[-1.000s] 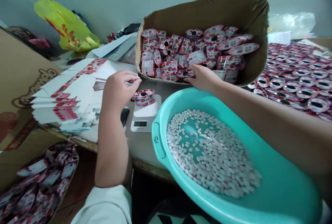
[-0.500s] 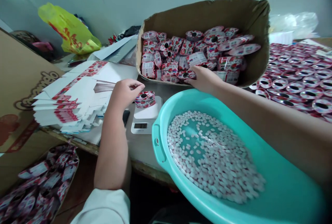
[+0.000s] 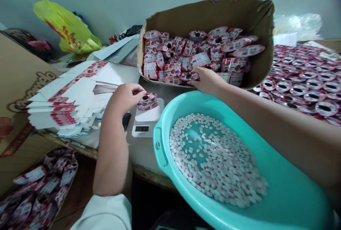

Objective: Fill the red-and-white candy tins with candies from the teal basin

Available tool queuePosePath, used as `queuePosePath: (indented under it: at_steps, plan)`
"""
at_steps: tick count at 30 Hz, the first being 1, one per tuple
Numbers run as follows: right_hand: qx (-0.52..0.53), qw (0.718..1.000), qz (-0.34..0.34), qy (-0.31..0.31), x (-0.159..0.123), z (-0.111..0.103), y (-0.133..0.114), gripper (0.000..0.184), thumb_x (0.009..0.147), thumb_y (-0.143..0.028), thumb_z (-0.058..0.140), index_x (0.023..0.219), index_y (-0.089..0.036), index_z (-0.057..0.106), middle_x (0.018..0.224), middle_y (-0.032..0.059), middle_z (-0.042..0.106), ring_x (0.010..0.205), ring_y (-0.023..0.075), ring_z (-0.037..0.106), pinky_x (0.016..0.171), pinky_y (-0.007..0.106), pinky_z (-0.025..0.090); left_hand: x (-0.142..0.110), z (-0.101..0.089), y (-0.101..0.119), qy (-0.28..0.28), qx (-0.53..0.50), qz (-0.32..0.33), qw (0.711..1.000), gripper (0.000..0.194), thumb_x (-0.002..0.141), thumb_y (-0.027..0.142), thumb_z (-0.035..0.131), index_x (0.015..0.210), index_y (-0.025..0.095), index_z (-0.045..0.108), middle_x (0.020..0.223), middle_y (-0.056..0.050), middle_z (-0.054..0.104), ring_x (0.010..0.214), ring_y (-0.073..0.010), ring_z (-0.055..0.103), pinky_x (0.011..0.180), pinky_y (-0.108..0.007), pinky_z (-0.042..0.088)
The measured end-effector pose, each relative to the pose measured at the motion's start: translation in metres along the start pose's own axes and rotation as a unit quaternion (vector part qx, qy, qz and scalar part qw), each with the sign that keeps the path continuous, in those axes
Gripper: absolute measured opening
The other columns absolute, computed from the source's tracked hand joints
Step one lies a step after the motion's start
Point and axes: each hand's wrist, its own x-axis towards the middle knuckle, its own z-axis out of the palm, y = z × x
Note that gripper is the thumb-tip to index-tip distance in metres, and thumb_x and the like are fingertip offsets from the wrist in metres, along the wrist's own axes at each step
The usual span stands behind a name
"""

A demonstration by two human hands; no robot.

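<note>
A worker's 2 bare hands, the left and the right, extend from 2 bare forearms, the left forearm and the right forearm, both slim at the wrist and fuller farther from the fingers. On the left arm, well back from the fingertips and near the elbow, sits 1 loose, off-white fabric sleeve with a faint greenish cast. Its hem curves around the arm in a soft, rounded edge, with shallow creases behind it. The visible cloth is plain and matte. Between the arms, nearer the wearer than the fingers, the view is too dark to distinguish clothing.
</note>
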Motion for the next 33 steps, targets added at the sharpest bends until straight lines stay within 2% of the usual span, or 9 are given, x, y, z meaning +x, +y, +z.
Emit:
queuePosePath:
  at_steps: [8,11,13,15,18,20,23,26,33]
  plan:
    - [0.004,1.0,0.001,0.01,0.002,0.004,0.004,0.046,0.086,-0.044,0.064,0.123,-0.017,0.059,0.124,0.0158,0.065,0.115,0.0352,0.06,0.094,0.046,0.05,0.0,0.001,0.002,0.033,-0.007,0.015,0.999,0.021,0.084,0.035,0.061,0.084,0.021,0.076,0.089,-0.004,0.076,0.082,-0.0203,0.067,0.074,-0.028,0.049]
    - [0.003,1.0,0.001,0.012,0.002,0.004,0.003,0.046,0.086,-0.043,0.064,0.123,-0.016,0.059,0.124,0.0161,0.065,0.115,0.0351,0.06,0.094,0.045,0.05,-0.003,0.0,0.021,0.075,-0.056,0.065,0.994,0.02,0.087,0.033,0.06,0.087,0.018,0.075,0.094,-0.005,0.076,0.091,-0.02,0.068,0.082,-0.028,0.051]
    - [0.002,1.0,0.005,0.01,0.002,0.004,0.003,0.047,0.086,-0.043,0.064,0.124,-0.016,0.059,0.124,0.0168,0.065,0.115,0.0355,0.06,0.093,0.045,0.05,-0.011,0.0,0.046,0.059,-0.11,0.134,0.983,0.02,0.09,0.033,0.06,0.091,0.019,0.074,0.102,-0.006,0.075,0.099,-0.0197,0.067,0.091,-0.03,0.05]
    - [0.001,1.0,0.005,0.009,0.002,0.004,0.002,0.05,0.086,-0.043,0.064,0.127,-0.015,0.057,0.125,0.0181,0.064,0.115,0.036,0.059,0.094,0.046,0.049,-0.024,0.003,0.075,-0.028,-0.149,0.226,0.962,0.021,0.092,0.034,0.059,0.1,0.021,0.073,0.112,-0.006,0.073,0.107,-0.0196,0.065,0.098,-0.031,0.048]
    - [-0.001,1.0,-0.003,0.007,0.001,0.004,0.002,0.052,0.087,-0.041,0.062,0.131,-0.014,0.055,0.128,0.0191,0.063,0.117,0.0367,0.058,0.095,0.047,0.047,-0.046,0.018,0.113,-0.226,-0.104,0.34,0.907,0.025,0.093,0.035,0.059,0.111,0.022,0.071,0.127,-0.008,0.067,0.116,-0.021,0.062,0.103,-0.033,0.045]
    - [-0.004,1.0,-0.004,0.008,0.001,0.005,0.003,0.05,0.086,-0.041,0.062,0.129,-0.014,0.057,0.127,0.0186,0.063,0.117,0.0371,0.058,0.095,0.048,0.047,-0.057,0.032,0.128,-0.337,-0.036,0.349,0.874,0.03,0.092,0.037,0.059,0.115,0.023,0.07,0.128,-0.009,0.067,0.115,-0.0251,0.062,0.099,-0.038,0.047]
    - [-0.005,1.0,-0.004,0.013,0.002,0.007,0.004,0.048,0.086,-0.041,0.064,0.127,-0.018,0.058,0.124,0.0164,0.065,0.114,0.0368,0.059,0.092,0.048,0.049,-0.064,0.046,0.135,-0.471,0.069,0.273,0.836,0.028,0.087,0.036,0.059,0.105,0.02,0.074,0.106,-0.011,0.073,0.093,-0.0275,0.069,0.077,-0.038,0.053]
    - [-0.009,1.0,-0.003,0.012,0.003,0.008,0.004,0.048,0.086,-0.041,0.064,0.128,-0.019,0.058,0.124,0.0153,0.065,0.113,0.0361,0.06,0.091,0.048,0.049,-0.063,0.05,0.134,-0.501,0.11,0.248,0.822,0.025,0.083,0.027,0.057,0.095,0.018,0.076,0.09,-0.01,0.074,0.075,-0.0264,0.068,0.061,-0.036,0.051]
    - [-0.017,1.0,-0.007,0.008,0.003,0.006,0.002,0.049,0.087,-0.038,0.064,0.127,-0.009,0.057,0.128,0.024,0.062,0.115,0.0372,0.058,0.092,0.043,0.047,-0.062,0.05,0.135,-0.502,0.13,0.241,0.82,0.02,0.079,0.026,0.057,0.08,0.017,0.075,0.073,-0.012,0.071,0.061,-0.0238,0.063,0.054,-0.035,0.048]
